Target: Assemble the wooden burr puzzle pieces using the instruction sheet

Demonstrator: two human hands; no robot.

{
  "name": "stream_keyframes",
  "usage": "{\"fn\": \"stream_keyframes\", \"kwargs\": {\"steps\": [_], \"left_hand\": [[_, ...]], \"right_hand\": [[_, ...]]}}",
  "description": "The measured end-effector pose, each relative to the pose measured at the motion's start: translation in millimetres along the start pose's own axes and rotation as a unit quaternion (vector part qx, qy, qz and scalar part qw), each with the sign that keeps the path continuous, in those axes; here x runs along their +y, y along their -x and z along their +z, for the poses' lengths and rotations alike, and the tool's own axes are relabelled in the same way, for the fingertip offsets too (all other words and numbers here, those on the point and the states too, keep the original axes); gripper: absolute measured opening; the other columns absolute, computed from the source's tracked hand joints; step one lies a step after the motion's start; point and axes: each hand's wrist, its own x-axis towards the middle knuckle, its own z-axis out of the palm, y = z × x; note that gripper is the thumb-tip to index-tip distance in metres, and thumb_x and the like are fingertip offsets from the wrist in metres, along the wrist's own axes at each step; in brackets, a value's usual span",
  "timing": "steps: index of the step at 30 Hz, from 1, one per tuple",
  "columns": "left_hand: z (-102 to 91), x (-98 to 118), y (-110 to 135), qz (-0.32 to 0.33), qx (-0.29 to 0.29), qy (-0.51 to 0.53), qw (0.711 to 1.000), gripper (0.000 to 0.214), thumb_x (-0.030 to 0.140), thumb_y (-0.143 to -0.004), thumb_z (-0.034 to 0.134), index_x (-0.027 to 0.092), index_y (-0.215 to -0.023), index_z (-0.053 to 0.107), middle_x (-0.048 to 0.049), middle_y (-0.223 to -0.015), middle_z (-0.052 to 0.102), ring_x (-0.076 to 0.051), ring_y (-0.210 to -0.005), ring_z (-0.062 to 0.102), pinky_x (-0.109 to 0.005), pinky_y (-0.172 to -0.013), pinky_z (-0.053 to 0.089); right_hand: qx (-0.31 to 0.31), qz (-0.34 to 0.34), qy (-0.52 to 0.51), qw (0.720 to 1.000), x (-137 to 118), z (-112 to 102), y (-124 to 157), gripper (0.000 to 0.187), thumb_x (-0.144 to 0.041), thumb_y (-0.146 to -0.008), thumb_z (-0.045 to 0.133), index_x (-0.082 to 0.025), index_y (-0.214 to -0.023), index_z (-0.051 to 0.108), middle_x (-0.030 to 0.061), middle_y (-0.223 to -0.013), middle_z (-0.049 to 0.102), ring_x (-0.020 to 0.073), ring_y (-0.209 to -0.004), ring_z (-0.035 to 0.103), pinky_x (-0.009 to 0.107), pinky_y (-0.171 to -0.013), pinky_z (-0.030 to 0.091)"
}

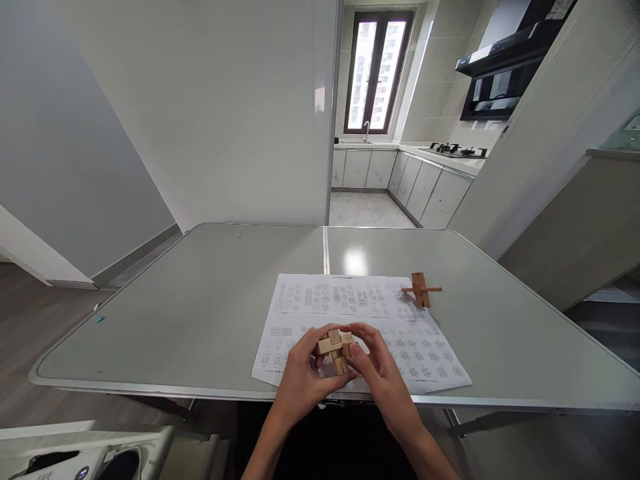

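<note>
A light wooden burr puzzle (336,347) of interlocked blocks is held between both hands above the front of the table. My left hand (306,373) closes around its left side, with the thumb reaching under it. On the right side, my right hand (379,368) grips it with thumb and fingers. Parts of the puzzle are hidden behind the fingers. Beneath the hands lies a white sheet (363,325) printed with small line diagrams. At the sheet's upper right corner rests a brown wooden piece (421,290) with a thin stick through it.
The grey folding table (190,313) has a metal edge and a seam across its middle. A small teal bit (99,319) lies near its left edge. At the lower left stands a white appliance (85,460). A kitchen counter (440,160) is beyond the table.
</note>
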Motion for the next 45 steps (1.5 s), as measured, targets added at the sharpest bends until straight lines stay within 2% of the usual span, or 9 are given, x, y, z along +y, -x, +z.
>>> {"fn": "stream_keyframes", "kwargs": {"steps": [4, 8, 15, 27, 35, 39, 42, 45], "left_hand": [[-0.9, -0.4, -0.2, 0.014, 0.019, -0.044, 0.999, 0.065, 0.036, -0.075, 0.091, 0.038, -0.134, 0.064, 0.0003, -0.103, 0.055, -0.015, -0.079, 0.049, -0.026, -0.071, 0.047], [-1.3, -1.1, -0.7, 0.015, 0.021, -0.042, 0.999, 0.066, 0.032, -0.076, 0.091, 0.040, -0.135, 0.064, -0.0009, -0.112, 0.055, -0.016, -0.083, 0.052, -0.027, -0.073, 0.049], [-1.5, -4.6, -0.4, 0.026, 0.021, -0.044, 0.998, 0.068, 0.028, -0.074, 0.093, 0.039, -0.134, 0.064, -0.0019, -0.119, 0.057, -0.018, -0.087, 0.056, -0.028, -0.072, 0.049], [-0.4, -2.9, -0.6, 0.031, 0.022, -0.065, 0.997, 0.062, 0.023, -0.077, 0.087, 0.035, -0.133, 0.065, -0.0016, -0.114, 0.063, -0.019, -0.091, 0.061, -0.027, -0.070, 0.048], [0.9, 1.5, 0.3, 0.045, -0.016, -0.050, 0.998, 0.059, 0.017, -0.077, 0.082, 0.035, -0.132, 0.067, -0.0025, -0.119, 0.060, -0.019, -0.095, 0.063, -0.028, -0.074, 0.053], [2.5, 2.9, 0.5, 0.054, -0.015, -0.045, 0.997, 0.056, 0.016, -0.079, 0.081, 0.035, -0.130, 0.068, -0.0015, -0.115, 0.065, -0.020, -0.096, 0.064, -0.030, -0.080, 0.055], [1.6, 2.0, 1.3, 0.044, -0.011, -0.039, 0.998, 0.060, 0.021, -0.078, 0.086, 0.035, -0.132, 0.065, -0.0010, -0.111, 0.068, -0.020, -0.094, 0.064, -0.030, -0.077, 0.054], [-1.1, -0.2, 2.0, 0.026, -0.009, -0.031, 0.999, 0.063, 0.030, -0.075, 0.090, 0.034, -0.133, 0.064, -0.0020, -0.113, 0.068, -0.021, -0.094, 0.064, -0.030, -0.074, 0.055]], "right_hand": [[0.025, 0.022, -0.017, 0.999, -0.5, -0.4, -0.4, 0.041, -0.055, -0.096, 0.066, -0.029, -0.127, 0.060, 0.0095, -0.141, 0.062, 0.0283, -0.118, 0.069, 0.040, -0.096, 0.062], [0.030, 0.047, -0.034, 0.998, -1.1, 1.1, 0.5, 0.041, -0.053, -0.095, 0.069, -0.031, -0.129, 0.060, 0.0073, -0.144, 0.060, 0.0268, -0.117, 0.068, 0.040, -0.098, 0.060], [0.006, 0.047, -0.052, 0.998, -1.0, -1.5, -0.4, 0.040, -0.050, -0.094, 0.071, -0.033, -0.128, 0.058, 0.0051, -0.143, 0.059, 0.0261, -0.123, 0.065, 0.038, -0.102, 0.057], [0.006, 0.010, -0.029, 1.000, -5.6, 1.9, 1.3, 0.044, -0.046, -0.092, 0.075, -0.031, -0.127, 0.054, 0.0068, -0.139, 0.060, 0.0269, -0.122, 0.066, 0.042, -0.104, 0.057], [-0.041, 0.060, -0.044, 0.996, -2.0, -1.0, 3.3, 0.052, -0.047, -0.092, 0.075, -0.033, -0.135, 0.051, 0.0068, -0.147, 0.054, 0.0242, -0.111, 0.071, 0.041, -0.100, 0.058], [-0.033, 0.052, -0.053, 0.997, -1.1, -0.3, 4.0, 0.048, -0.050, -0.092, 0.075, -0.033, -0.132, 0.055, 0.0059, -0.145, 0.057, 0.0266, -0.123, 0.067, 0.040, -0.103, 0.057], [-0.025, 0.042, -0.049, 0.998, -1.2, -0.5, 4.0, 0.042, -0.055, -0.095, 0.070, -0.033, -0.129, 0.058, 0.0055, -0.144, 0.059, 0.0276, -0.127, 0.064, 0.039, -0.103, 0.057], [-0.037, 0.037, -0.026, 0.998, -1.6, -3.4, 3.3, 0.037, -0.059, -0.102, 0.057, -0.032, -0.128, 0.060, 0.0058, -0.136, 0.065, 0.0266, -0.118, 0.069, 0.040, -0.100, 0.058]]}}
